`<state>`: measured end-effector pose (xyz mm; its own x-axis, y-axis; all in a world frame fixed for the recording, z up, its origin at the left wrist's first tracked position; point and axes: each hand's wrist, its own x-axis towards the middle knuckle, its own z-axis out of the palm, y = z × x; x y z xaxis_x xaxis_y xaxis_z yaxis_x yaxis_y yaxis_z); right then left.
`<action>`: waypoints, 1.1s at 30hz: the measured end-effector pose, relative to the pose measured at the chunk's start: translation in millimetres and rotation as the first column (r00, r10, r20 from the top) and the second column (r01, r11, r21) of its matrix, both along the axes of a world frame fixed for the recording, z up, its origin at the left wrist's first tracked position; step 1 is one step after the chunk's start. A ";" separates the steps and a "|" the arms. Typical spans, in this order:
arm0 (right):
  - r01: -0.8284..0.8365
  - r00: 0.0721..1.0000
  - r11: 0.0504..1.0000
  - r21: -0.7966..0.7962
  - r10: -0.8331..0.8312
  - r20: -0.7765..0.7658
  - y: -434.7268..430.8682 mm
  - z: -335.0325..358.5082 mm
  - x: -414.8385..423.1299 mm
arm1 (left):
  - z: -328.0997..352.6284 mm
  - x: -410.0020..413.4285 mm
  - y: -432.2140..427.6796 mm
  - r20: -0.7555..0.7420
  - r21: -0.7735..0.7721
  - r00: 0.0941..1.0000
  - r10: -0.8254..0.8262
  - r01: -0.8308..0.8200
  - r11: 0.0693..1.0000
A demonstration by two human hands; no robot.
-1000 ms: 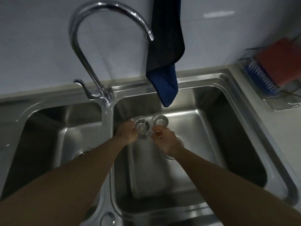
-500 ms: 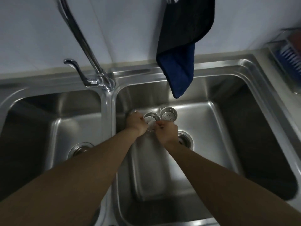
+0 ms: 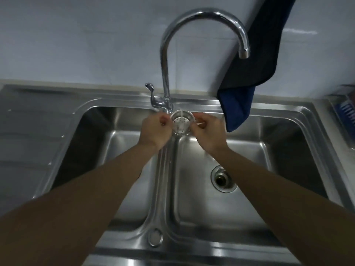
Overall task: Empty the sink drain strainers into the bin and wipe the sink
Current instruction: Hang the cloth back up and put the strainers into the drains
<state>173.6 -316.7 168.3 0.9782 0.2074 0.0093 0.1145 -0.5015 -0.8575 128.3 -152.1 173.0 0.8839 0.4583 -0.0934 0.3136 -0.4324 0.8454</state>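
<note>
The small round metal strainer with little holes (image 3: pixel 181 126) is now held up by the foot of the shiny curved tap (image 3: pixel 166 60), above the strip between the two steel sink bowls (image 3: pixel 201 217). A moment ago two strainers showed side by side; now only one shows, maybe stacked. The left hand (image 3: pixel 155 130) and right hand (image 3: pixel 209 132) both pinch its rim, ready for the bin.

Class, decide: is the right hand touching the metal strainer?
Touching. The head view shows the right hand pinching the rim of the strainer, with no gap between them.
</note>
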 end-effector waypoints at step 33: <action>-0.731 0.681 0.450 -0.513 0.435 -0.589 215.7 -129.7 -75.7 | -127.7 -140.6 143.8 -0.647 0.009 0.756 0.095 -0.117 0.993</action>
